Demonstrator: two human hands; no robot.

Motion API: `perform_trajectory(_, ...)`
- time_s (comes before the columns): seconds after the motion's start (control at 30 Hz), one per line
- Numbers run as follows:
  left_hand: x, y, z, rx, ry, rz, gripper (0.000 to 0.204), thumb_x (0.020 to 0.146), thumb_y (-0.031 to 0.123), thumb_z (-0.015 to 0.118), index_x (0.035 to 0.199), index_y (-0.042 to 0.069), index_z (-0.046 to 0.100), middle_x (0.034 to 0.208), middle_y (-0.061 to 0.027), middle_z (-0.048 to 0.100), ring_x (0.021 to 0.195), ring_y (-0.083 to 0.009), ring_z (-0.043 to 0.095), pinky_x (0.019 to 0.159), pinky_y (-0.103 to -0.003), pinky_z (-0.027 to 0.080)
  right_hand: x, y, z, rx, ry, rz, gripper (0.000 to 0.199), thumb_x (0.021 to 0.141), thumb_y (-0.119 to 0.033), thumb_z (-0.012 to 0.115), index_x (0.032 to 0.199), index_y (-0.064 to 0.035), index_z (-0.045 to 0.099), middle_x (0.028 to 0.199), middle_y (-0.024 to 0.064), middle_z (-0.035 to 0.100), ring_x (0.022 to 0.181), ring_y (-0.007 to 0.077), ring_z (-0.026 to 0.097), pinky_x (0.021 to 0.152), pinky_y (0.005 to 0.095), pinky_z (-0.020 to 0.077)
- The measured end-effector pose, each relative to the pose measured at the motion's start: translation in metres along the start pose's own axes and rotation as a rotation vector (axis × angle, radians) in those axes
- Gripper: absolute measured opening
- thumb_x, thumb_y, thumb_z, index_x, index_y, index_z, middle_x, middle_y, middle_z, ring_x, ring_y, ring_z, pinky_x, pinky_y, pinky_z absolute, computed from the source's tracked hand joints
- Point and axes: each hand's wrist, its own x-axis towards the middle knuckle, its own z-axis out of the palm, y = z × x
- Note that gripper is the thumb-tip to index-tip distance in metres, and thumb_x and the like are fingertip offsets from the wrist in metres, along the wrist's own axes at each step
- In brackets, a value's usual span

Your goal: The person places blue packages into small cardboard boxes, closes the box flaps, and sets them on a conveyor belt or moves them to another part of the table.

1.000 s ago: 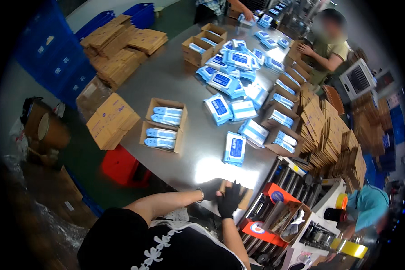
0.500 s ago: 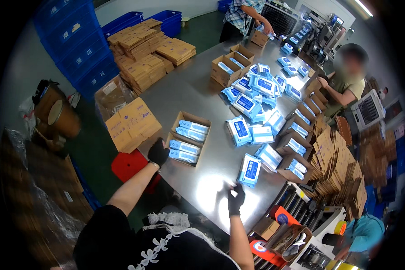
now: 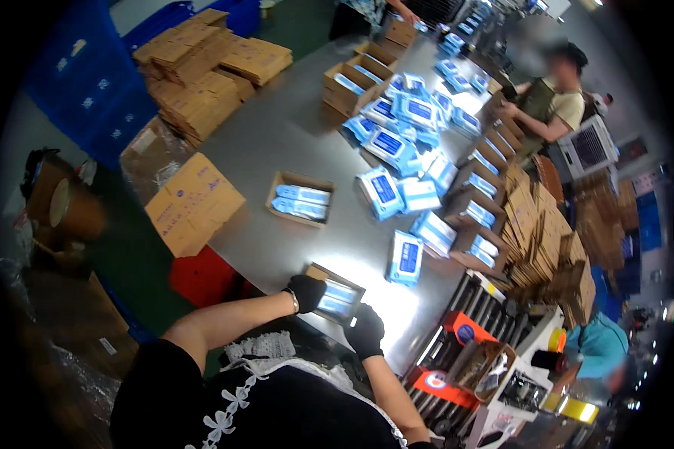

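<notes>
Near the table's front edge I hold a small open cardboard box (image 3: 323, 272) between both black-gloved hands. Two light-blue wipes packs (image 3: 338, 297) lie side by side in it. My left hand (image 3: 307, 292) is closed on the box's left end. At the right end, my right hand (image 3: 365, 330) grips it, its fingertips partly hidden. A second open box (image 3: 298, 217), also with two packs inside, stands farther off on the table. One loose wipes pack (image 3: 405, 257) lies beyond my right hand.
A metal table (image 3: 254, 142) carries a heap of wipes packs (image 3: 389, 146). Filled boxes (image 3: 478, 245) line its right side. Flattened cartons (image 3: 195, 108) are stacked at the far left, a red stool (image 3: 200, 275) below. A roller conveyor (image 3: 457, 303) stands right; co-workers are beyond.
The near one of the two adjoining boxes has come toward me, apart from the other. My right hand has moved left onto it. The view has shifted.
</notes>
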Motion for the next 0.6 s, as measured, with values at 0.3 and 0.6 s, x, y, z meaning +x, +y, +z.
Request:
perform_trajectory(0.3,-0.01,-0.029,-0.035,-0.244,-0.201,0.316,0.053,0.077,0.051,0.067,0.093,0.002,0.058,0.092,-0.0203,0.062,0.086,-0.0351,0.061,0.076,-0.041,0.047,0.075,-0.022,-0.026,-0.187,-0.653,-0.31,0.054,0.069,-0.058,0.069,0.09,-0.0082,0.07,0.087,0.0148,0.068,0.085,0.0297,0.066,0.074,0.0392,0.0526)
perform_trajectory(0.6,0.01,-0.03,0.055,-0.802,0.417,-0.107,0.056,0.074,0.031,0.077,0.114,0.003,0.048,0.115,-0.0186,0.054,0.11,-0.0284,0.053,0.091,-0.039,0.043,0.069,-0.061,-0.034,-0.106,-0.073,-0.356,0.031,0.086,-0.03,0.058,0.104,-0.0039,0.062,0.112,0.0177,0.062,0.101,0.0293,0.06,0.084,0.0429,0.0458)
